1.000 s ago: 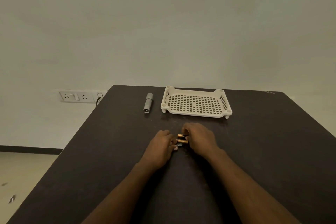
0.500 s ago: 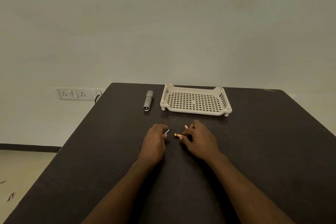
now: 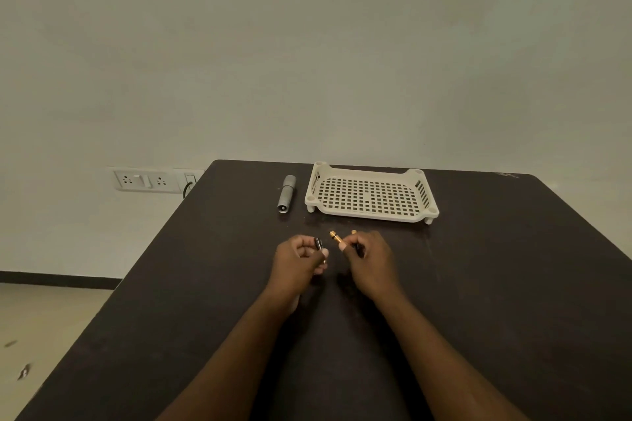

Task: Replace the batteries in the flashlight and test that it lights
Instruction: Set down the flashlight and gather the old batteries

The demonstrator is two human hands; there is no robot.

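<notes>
Partly hidden batteries [image 3: 337,240] in hands [image 3: 371,258].

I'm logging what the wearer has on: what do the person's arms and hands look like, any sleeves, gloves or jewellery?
Both forearms are bare up to the frame edge: no sleeves show. The left hand and right hand wear no gloves, and no watch or wristband shows.

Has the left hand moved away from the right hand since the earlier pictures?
Yes. The left hand drew leftward, away from the right hand; judged against the tray, a gap has opened.
</notes>
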